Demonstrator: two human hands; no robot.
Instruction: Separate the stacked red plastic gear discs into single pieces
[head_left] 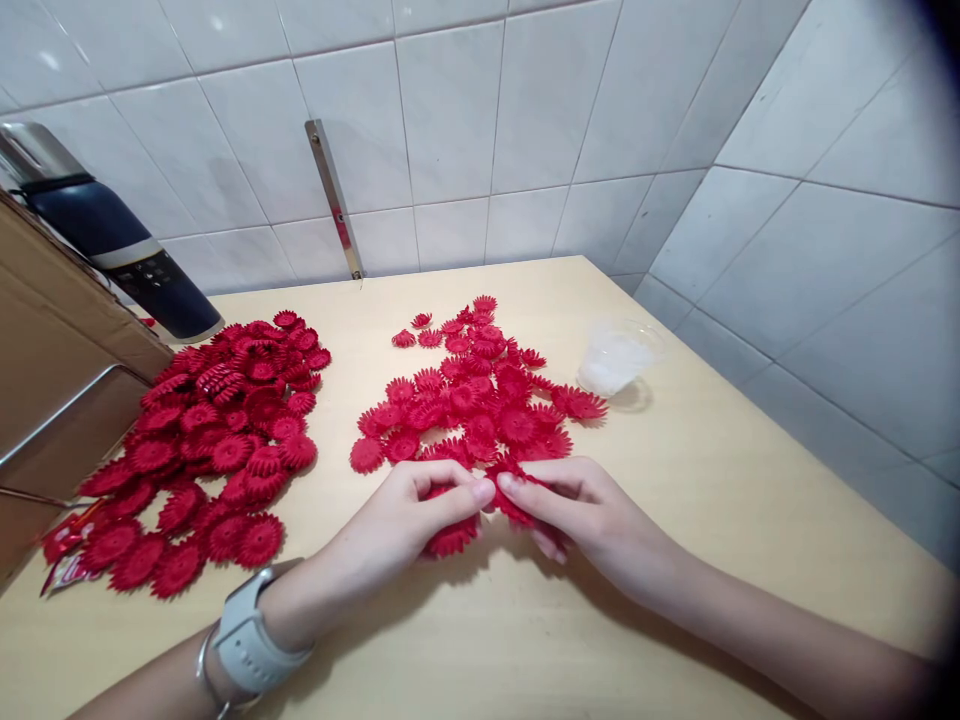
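My left hand (427, 510) is closed, thumb on top, around a red fringed flower piece (452, 538) whose petals show below the fingers. Close beside it, my right hand (574, 510) pinches another red flower piece (512, 492) between thumb and fingers. The two thumbs nearly meet over the table. Just beyond the hands lies a loose pile of similar red flowers (465, 390). A larger heap of the same flowers (225, 450) spreads to the left. The undersides of the held pieces are hidden by my fingers.
A clear plastic cup (619, 358) with whitish contents stands at the right on the pale table (712, 500). At the left are a cardboard box (71, 350), a dark blue bottle (127, 240) and a small red wrapper (71, 545). Tiled walls (450, 120) bound the back and right.
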